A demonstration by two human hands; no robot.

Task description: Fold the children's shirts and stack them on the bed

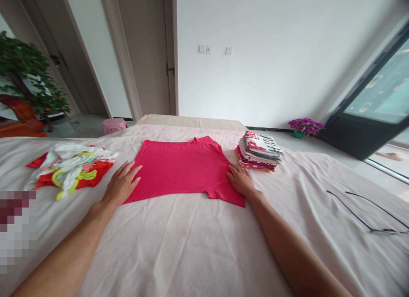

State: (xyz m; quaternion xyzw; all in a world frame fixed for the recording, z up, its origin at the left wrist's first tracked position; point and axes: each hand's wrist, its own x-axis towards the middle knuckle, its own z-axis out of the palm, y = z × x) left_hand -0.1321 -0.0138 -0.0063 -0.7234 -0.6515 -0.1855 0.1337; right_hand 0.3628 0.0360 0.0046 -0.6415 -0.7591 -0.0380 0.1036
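- Two hands work on one pink-red shirt [179, 169], which lies spread almost flat on the pale sheet [179, 250].
- The step in hand, as I judge it, is to lay out and smooth this cloth.
- The left hand [123, 183] rests palm down at the left edge; its fingers are lightly spread, and it grips nothing that I can see.
- The right hand [242, 180] lies in the same manner at the opposite edge, also flat and without visible grip.
- So the shirt is between the two hands, touched at both sides.
- The next move, I think, calls for fingertips to go under an edge, because the fabric looks thin and lies close to the sheet.
- Just beyond the right hand is a folded stack [258, 154]; to the left of the left hand lies a loose heap of clothes [73, 167].
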